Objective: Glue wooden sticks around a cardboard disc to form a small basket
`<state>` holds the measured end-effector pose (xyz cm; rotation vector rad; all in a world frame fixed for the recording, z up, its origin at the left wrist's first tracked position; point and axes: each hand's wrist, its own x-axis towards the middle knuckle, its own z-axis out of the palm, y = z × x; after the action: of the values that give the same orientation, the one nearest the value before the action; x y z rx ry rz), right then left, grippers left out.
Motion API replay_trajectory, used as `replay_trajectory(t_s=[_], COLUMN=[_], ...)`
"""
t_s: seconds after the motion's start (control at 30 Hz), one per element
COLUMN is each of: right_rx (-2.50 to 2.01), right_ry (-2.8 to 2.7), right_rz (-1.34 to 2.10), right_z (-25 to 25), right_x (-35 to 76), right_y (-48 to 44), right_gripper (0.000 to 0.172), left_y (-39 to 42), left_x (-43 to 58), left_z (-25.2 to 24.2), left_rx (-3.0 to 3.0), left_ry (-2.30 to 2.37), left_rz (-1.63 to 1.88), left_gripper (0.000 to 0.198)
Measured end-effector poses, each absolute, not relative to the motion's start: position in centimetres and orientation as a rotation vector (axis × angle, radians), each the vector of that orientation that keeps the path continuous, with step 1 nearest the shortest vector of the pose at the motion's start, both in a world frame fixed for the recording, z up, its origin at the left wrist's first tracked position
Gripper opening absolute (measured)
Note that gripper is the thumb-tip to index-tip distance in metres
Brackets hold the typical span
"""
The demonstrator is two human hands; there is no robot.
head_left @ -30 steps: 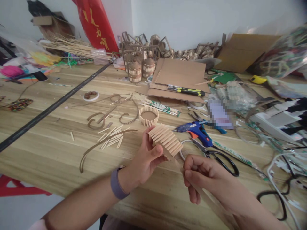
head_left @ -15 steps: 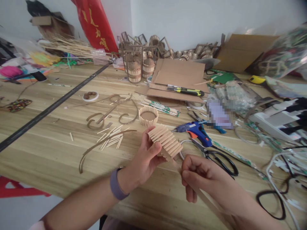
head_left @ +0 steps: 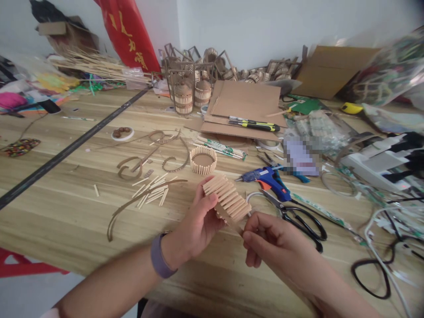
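My left hand (head_left: 202, 218) grips a small round piece made of short wooden sticks (head_left: 228, 197), tilted on its side, with the thumb pressed near its edge. Between thumb and fingers, my right hand (head_left: 266, 240) pinches a thin brown strip (head_left: 232, 222) that runs along the lower edge of the stick piece. Most of the strip behind the right hand is hidden. Just beyond the left hand stands a similar ring of sticks (head_left: 203, 161) with a brown base. Loose sticks (head_left: 154, 192) and a curved brown strip (head_left: 127, 205) lie to the left.
A blue glue gun (head_left: 266, 180), black-handled scissors (head_left: 303, 221) and pliers (head_left: 278, 170) lie to the right. Cutters (head_left: 254, 125) rest on cardboard sheets (head_left: 247, 98). Small stick-built buckets (head_left: 183, 98) stand at the back. Cables (head_left: 371, 260) tangle at the right edge.
My right hand has moved slightly left, closer to the stick piece, along the strip. My left hand still holds the piece. The whole view has shifted a little.
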<state>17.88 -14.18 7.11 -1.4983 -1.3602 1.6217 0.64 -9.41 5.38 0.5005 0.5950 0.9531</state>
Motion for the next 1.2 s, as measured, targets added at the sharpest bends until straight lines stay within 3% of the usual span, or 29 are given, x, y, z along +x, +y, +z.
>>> replay_trajectory(t_s=[0.2,0.77,1.2], right_rx=[-1.545,-1.534,-1.627], right_ry=[-1.407,-1.477,-1.489], right_rz=[1.512,1.411,1.166], right_z=[7.2,6.7,6.0], right_x=[17.4,17.2,16.8], right_y=[-14.1,-13.9,-13.8], right_gripper=[0.023,0.025,0.028], left_y=[-9.5,-9.5,-9.8], left_x=[0.8,0.8,1.0], left_z=[5.2,5.1,4.2], left_rx=[0.442,0.357,0.415], left_ry=[0.576,0.504,0.532], left_rz=[1.007,0.96,0.977], left_gripper=[0.058,0.06,0.07])
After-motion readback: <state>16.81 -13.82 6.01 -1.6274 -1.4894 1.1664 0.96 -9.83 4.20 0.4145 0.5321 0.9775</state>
